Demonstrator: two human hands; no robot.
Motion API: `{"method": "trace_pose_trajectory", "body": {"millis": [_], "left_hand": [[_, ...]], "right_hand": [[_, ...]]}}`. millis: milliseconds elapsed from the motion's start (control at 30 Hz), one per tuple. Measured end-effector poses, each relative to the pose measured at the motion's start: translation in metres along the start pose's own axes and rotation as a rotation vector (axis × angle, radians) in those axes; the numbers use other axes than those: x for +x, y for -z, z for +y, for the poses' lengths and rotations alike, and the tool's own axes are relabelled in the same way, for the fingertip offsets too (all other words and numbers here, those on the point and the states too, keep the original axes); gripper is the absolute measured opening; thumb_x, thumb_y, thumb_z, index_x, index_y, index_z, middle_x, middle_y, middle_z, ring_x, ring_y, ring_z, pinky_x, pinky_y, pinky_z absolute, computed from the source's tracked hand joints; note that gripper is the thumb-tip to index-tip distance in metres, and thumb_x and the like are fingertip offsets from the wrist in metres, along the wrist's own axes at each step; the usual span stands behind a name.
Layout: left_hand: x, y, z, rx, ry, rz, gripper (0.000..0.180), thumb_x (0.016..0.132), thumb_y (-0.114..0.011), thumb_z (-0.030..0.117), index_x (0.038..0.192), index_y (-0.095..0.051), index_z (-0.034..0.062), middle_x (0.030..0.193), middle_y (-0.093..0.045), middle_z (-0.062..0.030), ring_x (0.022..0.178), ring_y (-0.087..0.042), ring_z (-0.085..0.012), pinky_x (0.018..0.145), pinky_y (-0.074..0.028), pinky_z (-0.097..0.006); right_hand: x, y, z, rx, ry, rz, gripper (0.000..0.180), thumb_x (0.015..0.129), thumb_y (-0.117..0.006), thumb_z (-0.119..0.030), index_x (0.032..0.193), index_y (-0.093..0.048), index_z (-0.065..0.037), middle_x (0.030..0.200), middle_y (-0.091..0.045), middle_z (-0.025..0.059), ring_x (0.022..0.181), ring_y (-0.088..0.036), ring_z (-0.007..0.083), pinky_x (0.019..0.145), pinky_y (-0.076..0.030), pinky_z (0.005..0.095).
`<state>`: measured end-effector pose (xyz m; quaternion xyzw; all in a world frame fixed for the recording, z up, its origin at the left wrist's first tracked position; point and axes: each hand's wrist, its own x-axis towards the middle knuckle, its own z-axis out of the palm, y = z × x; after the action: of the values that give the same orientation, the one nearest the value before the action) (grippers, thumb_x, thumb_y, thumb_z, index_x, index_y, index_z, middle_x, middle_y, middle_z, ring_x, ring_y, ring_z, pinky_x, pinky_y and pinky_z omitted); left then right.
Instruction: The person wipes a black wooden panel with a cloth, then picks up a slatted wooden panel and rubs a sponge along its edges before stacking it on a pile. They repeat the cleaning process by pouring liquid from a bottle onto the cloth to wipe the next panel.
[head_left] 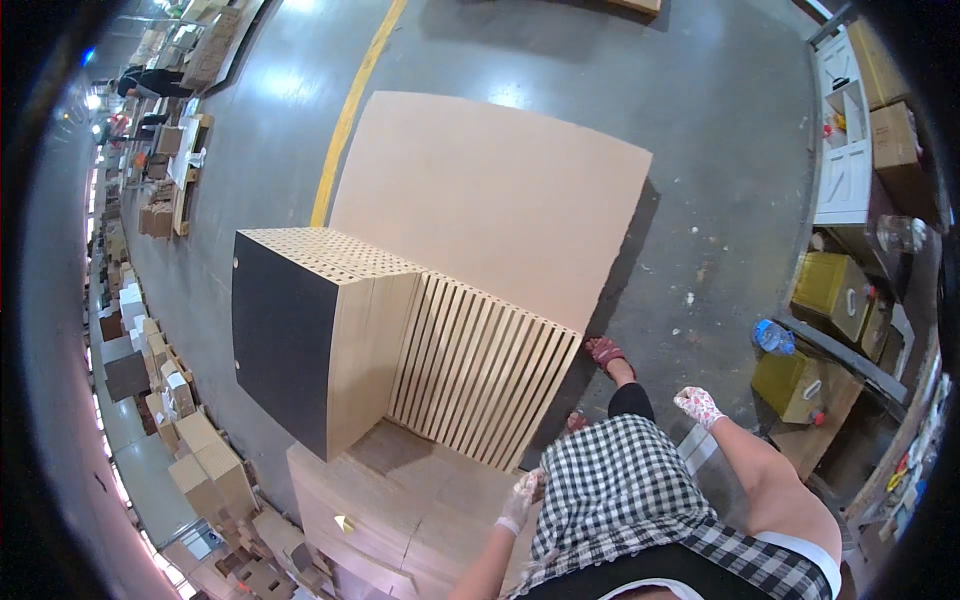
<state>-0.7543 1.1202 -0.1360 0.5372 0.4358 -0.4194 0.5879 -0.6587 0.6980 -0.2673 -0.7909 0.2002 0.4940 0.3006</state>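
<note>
My left hand [520, 503], in a white patterned glove, rests against the near edge of a low stack of pale wooden panels [400, 500]. My right hand [697, 404], gloved the same way, hangs free at my right side, fingers apart, holding nothing. In front of me stands a taller stack of panels [310, 330] with a dark side face and a top edge dotted with holes. Beside it a lower row of panels on edge [480, 370] shows as pale slats. A large plain board [490, 190] lies flat behind them.
The grey concrete floor [700, 200] carries a yellow line [350, 110]. At the right stand yellow containers [830, 285], a blue bottle [772, 337], white cabinets [845, 150] and cardboard boxes. Rows of stacked boxes and a distant person [150, 82] line the left.
</note>
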Motion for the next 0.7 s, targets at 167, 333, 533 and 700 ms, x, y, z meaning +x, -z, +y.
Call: {"method": "trace_pose_trajectory", "body": {"millis": [167, 333, 533, 700], "left_hand": [[0.001, -0.023, 0.034, -0.046, -0.163, -0.144, 0.040, 0.096, -0.045, 0.033, 0.126, -0.050, 0.0063, 0.108, -0.062, -0.0030, 0.086, -0.058, -0.0109, 0.080, -0.048, -0.028], [-0.002, -0.006, 0.052, 0.676, -0.354, -0.249, 0.041, 0.094, -0.047, 0.034, 0.125, -0.052, 0.0083, 0.109, -0.062, -0.0089, 0.094, -0.059, -0.0156, 0.084, -0.047, -0.029], [-0.036, -0.033, 0.108, 1.088, -0.567, -0.340, 0.039, 0.093, -0.045, 0.034, 0.120, -0.055, 0.0077, 0.116, -0.059, -0.0163, 0.109, -0.055, -0.0313, 0.093, -0.042, -0.038], [-0.040, -0.103, 0.170, 1.179, -0.729, -0.385, 0.038, 0.093, -0.045, 0.034, 0.118, -0.056, 0.0075, 0.113, -0.060, -0.0171, 0.108, -0.055, -0.0319, 0.092, -0.043, -0.038]], "right_hand": [[-0.025, 0.000, 0.020, 0.195, 0.001, 0.109, 0.032, 0.083, -0.059, -0.024, 0.102, -0.064, 0.001, 0.090, -0.067, 0.0145, 0.076, -0.065, 0.0215, 0.071, -0.051, 0.0340], [-0.081, 0.003, -0.023, 0.822, -0.062, -0.056, 0.029, 0.089, -0.057, -0.023, 0.107, -0.057, -0.001, 0.084, -0.063, 0.0069, 0.060, -0.056, 0.0113, 0.053, -0.047, 0.0248], [-0.153, 0.033, -0.061, 0.892, 0.062, 0.003, 0.021, 0.089, -0.057, -0.018, 0.103, -0.058, -0.002, 0.073, -0.058, 0.0026, 0.052, -0.046, 0.0055, 0.047, -0.039, 0.0201], [-0.147, 0.092, -0.047, 1.198, 0.107, 0.135, 0.019, 0.087, -0.058, -0.018, 0.100, -0.057, -0.004, 0.078, -0.059, 0.0035, 0.057, -0.050, 0.0079, 0.045, -0.039, 0.0200]]}}
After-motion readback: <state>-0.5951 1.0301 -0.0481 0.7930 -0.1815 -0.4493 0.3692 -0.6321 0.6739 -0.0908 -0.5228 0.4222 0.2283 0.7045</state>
